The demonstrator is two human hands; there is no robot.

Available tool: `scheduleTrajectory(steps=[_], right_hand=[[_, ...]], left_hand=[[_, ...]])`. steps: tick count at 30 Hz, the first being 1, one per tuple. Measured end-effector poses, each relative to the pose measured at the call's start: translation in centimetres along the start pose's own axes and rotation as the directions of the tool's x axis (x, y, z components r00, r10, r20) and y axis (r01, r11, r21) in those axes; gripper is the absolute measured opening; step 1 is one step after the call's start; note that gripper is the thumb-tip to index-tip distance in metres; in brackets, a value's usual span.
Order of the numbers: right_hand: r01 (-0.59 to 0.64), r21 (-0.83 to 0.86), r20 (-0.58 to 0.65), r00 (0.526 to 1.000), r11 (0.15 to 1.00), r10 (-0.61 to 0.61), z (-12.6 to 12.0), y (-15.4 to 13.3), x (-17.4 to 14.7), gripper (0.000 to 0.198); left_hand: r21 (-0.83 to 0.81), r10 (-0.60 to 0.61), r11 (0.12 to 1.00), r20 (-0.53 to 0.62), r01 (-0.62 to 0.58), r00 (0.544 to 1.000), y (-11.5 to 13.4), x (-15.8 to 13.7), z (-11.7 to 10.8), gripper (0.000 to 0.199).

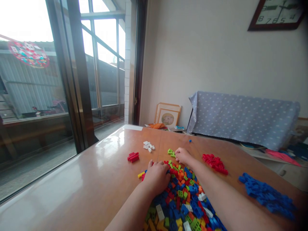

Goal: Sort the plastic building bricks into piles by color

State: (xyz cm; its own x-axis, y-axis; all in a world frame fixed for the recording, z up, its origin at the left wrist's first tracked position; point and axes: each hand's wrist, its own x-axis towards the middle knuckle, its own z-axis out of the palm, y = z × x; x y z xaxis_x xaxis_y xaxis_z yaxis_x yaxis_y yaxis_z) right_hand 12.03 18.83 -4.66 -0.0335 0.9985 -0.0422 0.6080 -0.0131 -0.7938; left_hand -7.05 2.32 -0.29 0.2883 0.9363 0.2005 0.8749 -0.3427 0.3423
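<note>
A large mixed pile of toy building bricks [180, 193] spreads across the table in front of me. My left hand [157, 177] rests on the pile's left edge, palm down, fingers bent but apart; its fingertips are partly hidden. Beyond the pile, my right hand [184, 156] has its fingers drawn together at a small group of lime-green bricks [171, 153]. It appears to pinch one of them, though the fingers cover most of the contact. Next to my left hand lies a yellow brick [141, 175].
Sorted groups surround the pile: white bricks [149, 146], a small red group [133, 157], a larger red group [215, 164] and blue bricks [267, 195]. One blue piece [190, 141] lies farther back on the brown table [101, 179]. A dotted cloth [243, 118] hangs behind.
</note>
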Motion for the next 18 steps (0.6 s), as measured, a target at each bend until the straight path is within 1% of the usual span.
scheduleTrajectory(steps=[3,6,9,13,18], right_hand=[[0.014,0.012,-0.002,1.000,1.000,-0.014,0.1,0.1,0.3,0.010],[0.025,0.033,0.026,0.999,0.999,-0.026,0.1,-0.1,0.0,0.013],[0.036,0.045,0.040,0.998,0.998,-0.037,-0.7,-0.4,-0.8,0.016],[0.056,0.059,0.022,0.998,0.997,-0.057,-3.1,-0.2,-2.1,0.021],[0.049,0.011,-0.065,0.997,0.999,-0.049,-6.8,2.0,-2.9,0.022]], left_hand=[[-0.001,0.006,1.000,-0.004,-0.006,1.000,0.0,-0.1,-0.1,0.018],[0.001,0.006,1.000,-0.007,-0.006,1.000,-0.1,-0.2,-0.1,0.018],[0.000,0.011,1.000,-0.010,-0.011,1.000,-0.1,-0.1,0.0,0.018],[-0.006,0.024,1.000,-0.005,-0.024,1.000,-0.1,0.0,0.1,0.018],[-0.012,0.039,0.999,-0.011,-0.039,0.999,0.0,-0.1,0.1,0.017]])
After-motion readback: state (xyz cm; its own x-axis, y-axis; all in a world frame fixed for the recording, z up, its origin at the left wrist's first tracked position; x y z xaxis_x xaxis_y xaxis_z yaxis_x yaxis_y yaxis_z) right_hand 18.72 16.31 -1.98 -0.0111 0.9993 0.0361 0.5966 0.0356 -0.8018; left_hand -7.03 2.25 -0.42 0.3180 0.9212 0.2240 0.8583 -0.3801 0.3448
